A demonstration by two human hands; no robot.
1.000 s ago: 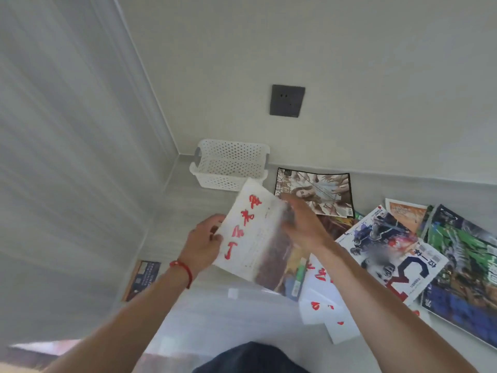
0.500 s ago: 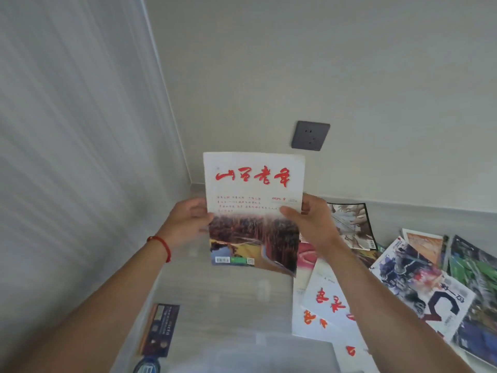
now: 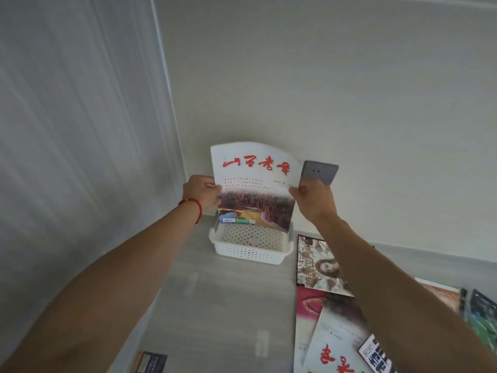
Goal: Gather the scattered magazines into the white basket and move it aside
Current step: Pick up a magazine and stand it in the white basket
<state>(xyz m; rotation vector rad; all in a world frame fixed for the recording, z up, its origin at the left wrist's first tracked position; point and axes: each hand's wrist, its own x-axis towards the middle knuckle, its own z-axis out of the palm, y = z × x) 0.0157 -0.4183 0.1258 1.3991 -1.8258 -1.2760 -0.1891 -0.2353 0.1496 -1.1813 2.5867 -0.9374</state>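
I hold a white magazine with red lettering (image 3: 255,184) upright, its top corner curling over. My left hand (image 3: 203,193) grips its left edge and my right hand (image 3: 313,200) grips its right edge. Its bottom edge hangs just above the white perforated basket (image 3: 250,251), which stands on the floor by the wall; nothing shows inside it. Other magazines lie scattered on the floor to the right: one with a woman's face (image 3: 320,267), a red one (image 3: 309,308) and another white one with red lettering (image 3: 336,351).
A dark wall socket (image 3: 320,172) sits just behind the held magazine. More magazines (image 3: 481,319) lie at the far right edge. A small dark booklet (image 3: 150,363) lies on the floor at the bottom left. Walls meet in a corner behind the basket.
Both hands carried the magazine forward and turned it upright; it went from tilted near my body to hanging over the basket. The view tilted upward.
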